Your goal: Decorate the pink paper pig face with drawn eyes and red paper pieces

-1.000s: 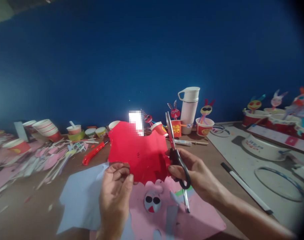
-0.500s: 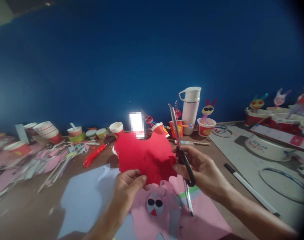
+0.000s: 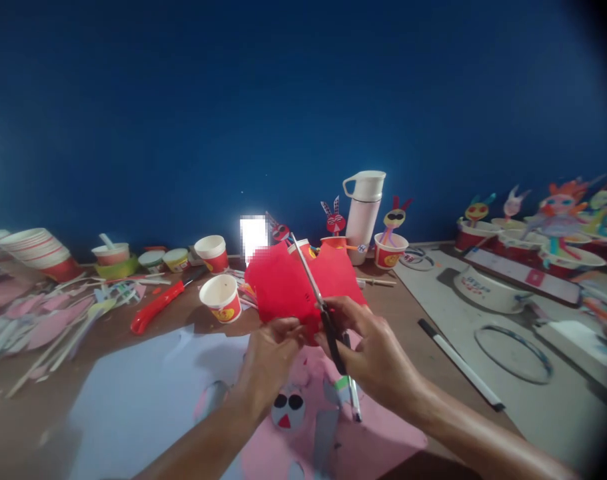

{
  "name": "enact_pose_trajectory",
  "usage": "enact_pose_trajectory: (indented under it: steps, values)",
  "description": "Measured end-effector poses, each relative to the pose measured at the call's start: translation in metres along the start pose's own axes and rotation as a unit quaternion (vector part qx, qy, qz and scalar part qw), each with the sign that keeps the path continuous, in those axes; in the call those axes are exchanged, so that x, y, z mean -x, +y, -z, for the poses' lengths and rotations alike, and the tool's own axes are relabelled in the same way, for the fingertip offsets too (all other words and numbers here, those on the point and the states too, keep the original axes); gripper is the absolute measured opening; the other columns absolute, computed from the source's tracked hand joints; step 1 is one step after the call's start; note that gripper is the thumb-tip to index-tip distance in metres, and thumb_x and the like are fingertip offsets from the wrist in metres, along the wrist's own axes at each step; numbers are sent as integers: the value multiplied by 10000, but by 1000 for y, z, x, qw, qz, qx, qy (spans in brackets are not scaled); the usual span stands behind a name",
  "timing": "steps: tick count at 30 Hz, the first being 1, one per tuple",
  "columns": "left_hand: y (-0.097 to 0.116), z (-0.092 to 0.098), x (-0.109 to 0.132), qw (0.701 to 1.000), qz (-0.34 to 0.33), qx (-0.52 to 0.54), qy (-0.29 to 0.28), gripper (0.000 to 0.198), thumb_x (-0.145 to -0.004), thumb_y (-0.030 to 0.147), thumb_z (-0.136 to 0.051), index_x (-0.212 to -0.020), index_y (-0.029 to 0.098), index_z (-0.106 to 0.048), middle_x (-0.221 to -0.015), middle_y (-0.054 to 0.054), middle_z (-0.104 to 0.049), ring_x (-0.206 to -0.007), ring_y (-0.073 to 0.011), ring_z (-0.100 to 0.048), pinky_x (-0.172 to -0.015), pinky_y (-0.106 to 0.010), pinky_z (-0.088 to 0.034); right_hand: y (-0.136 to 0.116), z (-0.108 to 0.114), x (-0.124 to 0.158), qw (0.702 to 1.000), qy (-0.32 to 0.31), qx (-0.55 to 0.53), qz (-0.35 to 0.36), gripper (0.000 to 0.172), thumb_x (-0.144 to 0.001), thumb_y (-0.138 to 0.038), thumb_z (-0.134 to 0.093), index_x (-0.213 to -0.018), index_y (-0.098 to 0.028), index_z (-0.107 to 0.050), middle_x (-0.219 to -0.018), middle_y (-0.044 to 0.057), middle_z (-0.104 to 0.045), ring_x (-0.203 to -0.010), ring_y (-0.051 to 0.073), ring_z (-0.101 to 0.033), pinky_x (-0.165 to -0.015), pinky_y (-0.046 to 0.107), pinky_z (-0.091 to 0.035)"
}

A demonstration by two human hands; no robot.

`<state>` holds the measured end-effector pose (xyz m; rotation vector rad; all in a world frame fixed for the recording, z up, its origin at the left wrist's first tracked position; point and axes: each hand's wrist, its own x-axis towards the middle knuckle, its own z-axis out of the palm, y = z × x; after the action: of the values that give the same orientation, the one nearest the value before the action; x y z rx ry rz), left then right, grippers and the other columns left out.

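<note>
My left hand (image 3: 276, 357) pinches the lower edge of a red paper sheet (image 3: 278, 287), which stands up in front of me with a notched top edge. My right hand (image 3: 370, 350) is closed around black-handled scissors (image 3: 324, 310), whose blades point up and left across the sheet. Below the hands lies pink paper (image 3: 378, 440). On it rests a round white cut-out face (image 3: 288, 408) with black eyes and a red triangle. Near my right wrist is a pen (image 3: 354, 400), partly hidden by the hand.
White paper (image 3: 133, 400) lies at left, near a red utility knife (image 3: 158, 307) and paper scraps (image 3: 48, 320). Paper cups (image 3: 220, 299), a white flask (image 3: 366, 213) and puppet cups (image 3: 390, 250) stand behind. A marker (image 3: 460, 363) and a tape roll (image 3: 493, 293) are right.
The scissors have tilted left and now cross in front of the red sheet. My hands have come closer together. The view has shifted right, and a paper cup behind the sheet is uncovered.
</note>
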<state>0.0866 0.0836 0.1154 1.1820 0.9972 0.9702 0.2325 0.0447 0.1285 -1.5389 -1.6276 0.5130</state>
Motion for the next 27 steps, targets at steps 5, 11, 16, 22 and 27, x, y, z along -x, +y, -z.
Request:
enact_pose_trajectory:
  steps: [5, 11, 16, 22, 27]
  values:
    - [5, -11, 5, 998, 15, 44, -48, 189, -729, 136, -540, -775, 180, -718, -715, -20, -715, -720, -184, -638, -705, -290, -466, 4, 2, -5, 1000, 7, 9, -10, 275, -757, -187, -594, -1020, -267, -587, -750, -15, -652, -708, 186, -568, -564, 261, -401]
    - [2, -7, 4, 992, 35, 87, -89, 198, -724, 135, -540, -788, 149, -727, -770, -54, -734, -776, -200, -662, -753, -311, -482, 3, 7, -6, 1000, -10, 6, 7, 199, -756, -161, -580, -940, -235, -590, -708, -30, -644, -623, 144, -551, -584, 257, -410]
    - [1, -4, 2, 990, 39, 88, -105, 262, -713, 86, -494, -815, 142, -729, -788, -57, -737, -792, -204, -665, -757, -311, -483, 3, 8, -6, 1000, -23, 12, 6, 216, -757, -164, -579, -964, -226, -570, -714, -27, -657, -622, 145, -579, -566, 251, -417]
    - [1, -3, 3, 990, 44, 71, -111, 257, -715, 82, -503, -812, 152, -730, -784, -60, -735, -812, -213, -663, -763, -315, -482, 4, 8, -6, 999, -43, -4, -10, 212, -767, -159, -557, -970, -223, -565, -703, -22, -667, -601, 141, -595, -532, 240, -418]
    - [1, -6, 3, 991, 36, 65, -110, 234, -735, 110, -511, -798, 159, -732, -792, -59, -732, -850, -225, -656, -752, -312, -488, 4, 9, -6, 999, -46, -14, -14, 220, -767, -158, -547, -977, -222, -563, -701, -21, -674, -601, 145, -607, -542, 243, -429]
